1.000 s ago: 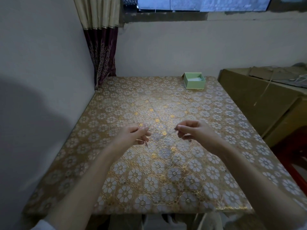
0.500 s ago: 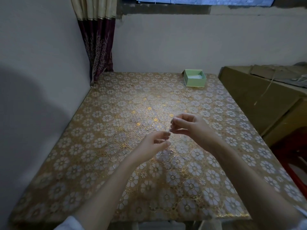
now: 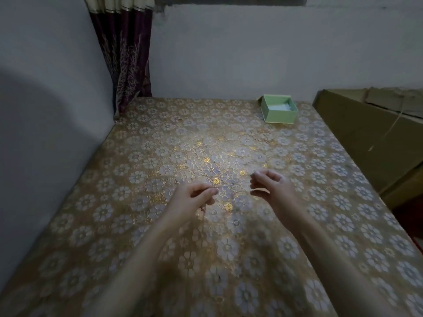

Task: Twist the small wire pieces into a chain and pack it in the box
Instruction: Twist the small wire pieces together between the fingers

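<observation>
I am holding both hands just above the middle of the surface (image 3: 142, 143), which is covered in a gold and white flower-patterned cloth. My left hand (image 3: 190, 200) is pinching its fingertips together on a thin wire (image 3: 223, 185); the wire is running out to the right from that grip, and a short piece seems to be hanging below the hand, too faint to be sure. My right hand (image 3: 273, 189) is sitting near the left, apart from it, with fingers curled and thumb under them. I cannot tell whether the right grip is holding the wire's other end; the strand fades into the pattern before reaching it. The small green box (image 3: 279, 116) is standing open at the far right of the surface, well apart from my hands, with something pale inside. A cardboard box (image 3: 366, 138) is sitting beside the surface on the right. A curtain (image 3: 124, 56) is hanging in the far left corner.
</observation>
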`<state>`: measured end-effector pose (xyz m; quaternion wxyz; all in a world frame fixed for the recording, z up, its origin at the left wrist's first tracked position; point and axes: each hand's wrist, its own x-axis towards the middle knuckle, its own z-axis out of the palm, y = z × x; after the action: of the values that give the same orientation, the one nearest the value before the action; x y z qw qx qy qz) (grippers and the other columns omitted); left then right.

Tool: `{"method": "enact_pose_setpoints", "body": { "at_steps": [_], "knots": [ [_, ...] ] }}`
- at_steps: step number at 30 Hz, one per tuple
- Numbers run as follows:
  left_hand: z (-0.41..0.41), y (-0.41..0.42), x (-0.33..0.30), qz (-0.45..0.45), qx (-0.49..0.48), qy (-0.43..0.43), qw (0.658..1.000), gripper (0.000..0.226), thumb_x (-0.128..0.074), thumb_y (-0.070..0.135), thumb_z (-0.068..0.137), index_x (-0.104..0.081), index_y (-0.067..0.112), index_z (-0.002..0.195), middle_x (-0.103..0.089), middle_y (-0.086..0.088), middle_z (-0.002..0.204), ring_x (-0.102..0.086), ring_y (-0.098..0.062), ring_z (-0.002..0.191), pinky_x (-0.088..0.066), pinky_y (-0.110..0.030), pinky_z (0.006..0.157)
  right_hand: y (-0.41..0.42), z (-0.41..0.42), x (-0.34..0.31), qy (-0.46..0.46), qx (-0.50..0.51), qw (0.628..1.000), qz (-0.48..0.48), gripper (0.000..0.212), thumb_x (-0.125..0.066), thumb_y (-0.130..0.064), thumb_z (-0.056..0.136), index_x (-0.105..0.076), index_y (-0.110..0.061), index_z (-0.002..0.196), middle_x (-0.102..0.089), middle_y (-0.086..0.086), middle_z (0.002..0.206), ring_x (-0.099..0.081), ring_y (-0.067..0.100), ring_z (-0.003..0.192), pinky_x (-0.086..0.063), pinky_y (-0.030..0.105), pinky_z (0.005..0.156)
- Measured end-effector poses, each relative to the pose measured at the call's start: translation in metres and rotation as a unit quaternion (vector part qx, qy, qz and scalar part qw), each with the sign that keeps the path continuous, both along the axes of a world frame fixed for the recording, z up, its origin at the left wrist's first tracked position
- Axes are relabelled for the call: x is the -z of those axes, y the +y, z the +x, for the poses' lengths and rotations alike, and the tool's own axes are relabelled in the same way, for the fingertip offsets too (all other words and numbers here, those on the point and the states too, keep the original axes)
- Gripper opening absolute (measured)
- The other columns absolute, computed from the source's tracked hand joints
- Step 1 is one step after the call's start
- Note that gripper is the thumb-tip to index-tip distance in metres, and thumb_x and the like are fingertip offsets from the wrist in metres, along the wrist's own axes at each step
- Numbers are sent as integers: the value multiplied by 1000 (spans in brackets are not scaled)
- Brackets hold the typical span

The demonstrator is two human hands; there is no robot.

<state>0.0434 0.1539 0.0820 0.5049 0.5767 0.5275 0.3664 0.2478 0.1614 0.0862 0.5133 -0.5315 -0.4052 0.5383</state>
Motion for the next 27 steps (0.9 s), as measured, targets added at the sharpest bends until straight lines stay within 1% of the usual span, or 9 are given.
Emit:
{"method": "enact_pose_setpoints", "body": {
  "at_steps": [2, 4, 6, 9, 13, 15, 19, 23, 27],
  "knots": [
    [2, 19, -3, 6, -4, -18, 1000, 11, -61, 23, 85, -71, 22, 89, -71, -2, 81, -65, -14, 76, -54, -28, 74, 15, -6, 13, -31, 0, 999, 7, 12, -58, -10, 90, -65, -5, 81, -63, 8, 80, -58, 18, 79, -49, 28, 78],
    [8, 38, -5, 18, 4, -22, 1000, 24, -61, 36, 78, -72, 21, 94, -73, -2, 86, -68, -18, 82, -56, -30, 78, 31, -14, 22, -78, -14, 997, 27, 10, -62, -13, 87, -69, -7, 83, -67, 4, 80, -61, 8, 76, -48, 17, 73],
    [15, 57, -5, 20, 12, -36, 999, 34, -61, 43, 71, -71, 22, 96, -73, -2, 91, -69, -19, 87, -56, -31, 81, 48, -23, 29, -103, -21, 993, 53, 8, -65, -11, 85, -72, -11, 83, -71, -3, 79, -63, 0, 74, -47, 13, 68],
    [21, 84, 1, 17, 0, -80, 997, 29, -67, 36, 70, -73, 20, 93, -74, -2, 94, -69, -19, 91, -54, -34, 85, 74, -29, 40, -108, 2, 992, 72, 11, -64, -11, 87, -73, -16, 89, -73, -6, 83, -66, 2, 80, -52, 16, 73],
    [21, 113, 12, 87, -31, -9, 996, 6, -73, 20, 76, -74, 24, 80, -71, 2, 86, -66, -8, 80, -50, -17, 73, 103, -36, 53, -87, 16, 993, 83, 20, -55, -14, 93, -69, -28, 91, -72, -5, 86, -67, 8, 80, -51, 17, 68],
    [21, 125, 14, 93, -26, 0, 995, 14, -71, 14, 79, -73, 28, 82, -71, 5, 86, -66, -4, 78, -50, -14, 69, 115, -38, 56, -94, 13, 992, 83, 21, -52, -12, 94, -68, -26, 97, -71, -5, 90, -65, 7, 82, -52, 20, 69],
    [21, 141, 19, 87, -40, -37, 995, 21, -66, 4, 81, -71, 24, 86, -73, 9, 82, -67, -2, 77, -51, -14, 69, 128, -35, 58, -112, -45, 988, 93, 24, -49, -8, 95, -66, -20, 106, -70, -8, 95, -66, 6, 85, -54, 26, 75],
    [18, 142, 25, 69, -48, -64, 994, 14, -67, 3, 78, -71, 13, 87, -72, 2, 77, -65, -4, 66, -50, -14, 62, 125, -32, 53, -142, -123, 978, 88, 22, -55, -9, 91, -68, -27, 91, -69, -10, 79, -62, 1, 69, -50, 17, 67],
    [13, 140, 20, 46, -55, -77, 994, 9, -66, 19, 78, -73, 15, 83, -66, 4, 61, -55, -2, 54, -45, -13, 54, 124, -31, 51, -158, -144, 973, 92, 13, -62, -11, 87, -69, -13, 77, -62, 3, 69, -52, 10, 62, -41, 21, 60]
  ]
}}
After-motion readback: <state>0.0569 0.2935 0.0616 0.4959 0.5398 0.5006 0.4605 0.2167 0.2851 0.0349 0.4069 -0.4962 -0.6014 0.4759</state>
